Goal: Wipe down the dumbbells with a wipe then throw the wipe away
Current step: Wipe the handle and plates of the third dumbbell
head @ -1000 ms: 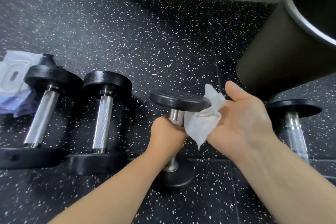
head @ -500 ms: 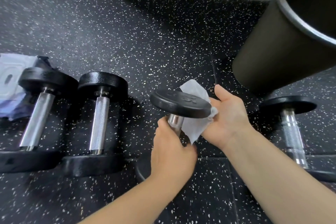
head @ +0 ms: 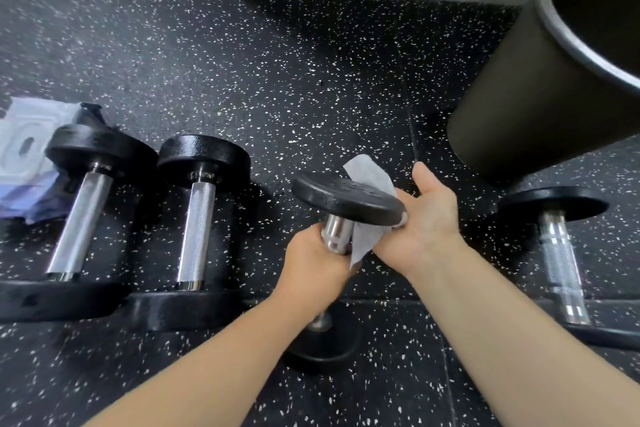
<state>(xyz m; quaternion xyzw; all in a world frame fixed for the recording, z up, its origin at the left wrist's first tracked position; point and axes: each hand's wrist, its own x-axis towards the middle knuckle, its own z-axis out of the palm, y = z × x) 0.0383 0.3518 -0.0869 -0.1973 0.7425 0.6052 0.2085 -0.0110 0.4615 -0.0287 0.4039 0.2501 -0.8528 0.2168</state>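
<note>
Gripping the chrome handle of a black round-headed dumbbell (head: 346, 198) with the left hand (head: 317, 263). Clamping a crumpled white wipe (head: 370, 173) onto its far head with the right hand (head: 429, 218). Further back, tall black metal-rimmed bin (head: 519, 97), insides too dark tbh.

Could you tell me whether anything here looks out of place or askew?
Nothing looks spilled or damaged. One dumbbell is tilted because the left hand grips its handle while the right hand presses the wipe to its far head. The wipes pack lies crumpled behind the leftmost dumbbell.

left grip (head: 317, 260): fingers curled tight | right grip (head: 426, 218): cupped, thumb up
</note>
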